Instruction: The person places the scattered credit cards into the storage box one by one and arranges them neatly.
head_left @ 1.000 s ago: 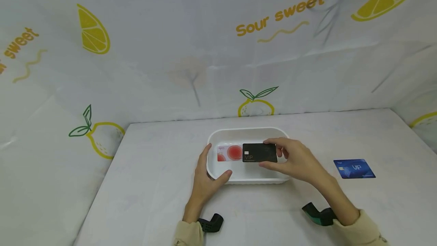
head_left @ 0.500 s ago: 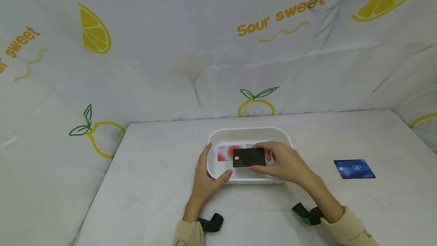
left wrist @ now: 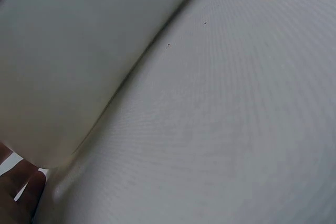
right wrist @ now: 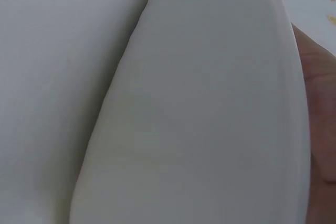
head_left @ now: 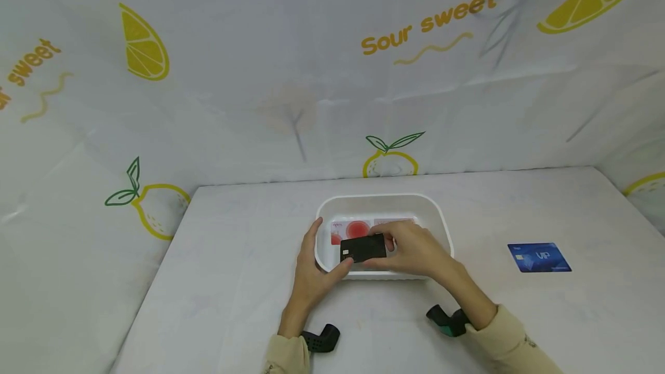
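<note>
Between thumb and fingers my right hand (head_left: 413,250) pinches a black card (head_left: 363,247), slightly tilted over the front left of a white plastic tray (head_left: 448,235). My left hand (head_left: 309,279) holds the tray's left end, its thumb over the front rim near the card. Behind the black card, a pink-and-white card (head_left: 357,229) with a red circle lies in the tray. Beside it, a second pale card (head_left: 392,221) is mostly hidden by my right hand. The tray wall (left wrist: 79,51) fills much of the left wrist view, fingers (left wrist: 20,182) at its lower end.
A blue VIP card (head_left: 539,257) lies on the white-covered table (head_left: 234,281), right of the tray. Behind the table hangs a white sheet (head_left: 234,103) with lemon prints. Dark wrist devices (head_left: 322,339) sit at both sleeves.
My right hand has carried the black card left and toward the front of the tray, uncovering part of the pale card behind. The left hand and tray have stayed in place.
</note>
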Available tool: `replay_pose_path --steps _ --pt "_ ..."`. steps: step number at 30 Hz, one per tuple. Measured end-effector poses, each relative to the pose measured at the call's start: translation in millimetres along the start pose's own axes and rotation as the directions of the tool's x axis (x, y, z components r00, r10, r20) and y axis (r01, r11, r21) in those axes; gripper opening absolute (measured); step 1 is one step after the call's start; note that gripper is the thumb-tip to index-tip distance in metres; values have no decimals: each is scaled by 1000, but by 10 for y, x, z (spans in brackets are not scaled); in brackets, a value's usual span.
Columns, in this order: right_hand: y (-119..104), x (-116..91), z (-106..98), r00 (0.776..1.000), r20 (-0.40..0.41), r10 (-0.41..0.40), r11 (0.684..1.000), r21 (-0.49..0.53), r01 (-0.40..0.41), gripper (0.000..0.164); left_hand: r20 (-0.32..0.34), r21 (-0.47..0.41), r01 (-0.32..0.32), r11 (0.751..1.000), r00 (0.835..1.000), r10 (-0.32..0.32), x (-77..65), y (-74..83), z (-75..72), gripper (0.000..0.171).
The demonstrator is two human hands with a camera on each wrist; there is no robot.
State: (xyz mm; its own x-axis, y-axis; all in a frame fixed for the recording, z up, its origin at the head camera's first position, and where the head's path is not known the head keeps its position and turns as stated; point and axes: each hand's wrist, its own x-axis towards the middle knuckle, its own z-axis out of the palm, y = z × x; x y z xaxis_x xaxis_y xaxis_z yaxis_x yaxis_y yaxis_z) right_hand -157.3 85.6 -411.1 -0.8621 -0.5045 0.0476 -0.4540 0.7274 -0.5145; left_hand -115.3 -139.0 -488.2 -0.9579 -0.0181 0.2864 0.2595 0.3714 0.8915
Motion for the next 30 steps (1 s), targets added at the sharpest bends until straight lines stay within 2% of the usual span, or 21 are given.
replay_pose_path --steps 9,21,30 --pt "-24 93 109 997 73 -24 999 31 21 52 -9 9 6 1000 1000 -6 -2 -8 -9 97" --pt "9 145 127 986 158 -55 998 51 47 48 -6 -8 16 1000 1000 -16 -3 9 -7 97" --pt "65 152 189 985 150 -88 996 47 82 50 -13 -4 5 1000 1000 -5 1 7 -4 97"
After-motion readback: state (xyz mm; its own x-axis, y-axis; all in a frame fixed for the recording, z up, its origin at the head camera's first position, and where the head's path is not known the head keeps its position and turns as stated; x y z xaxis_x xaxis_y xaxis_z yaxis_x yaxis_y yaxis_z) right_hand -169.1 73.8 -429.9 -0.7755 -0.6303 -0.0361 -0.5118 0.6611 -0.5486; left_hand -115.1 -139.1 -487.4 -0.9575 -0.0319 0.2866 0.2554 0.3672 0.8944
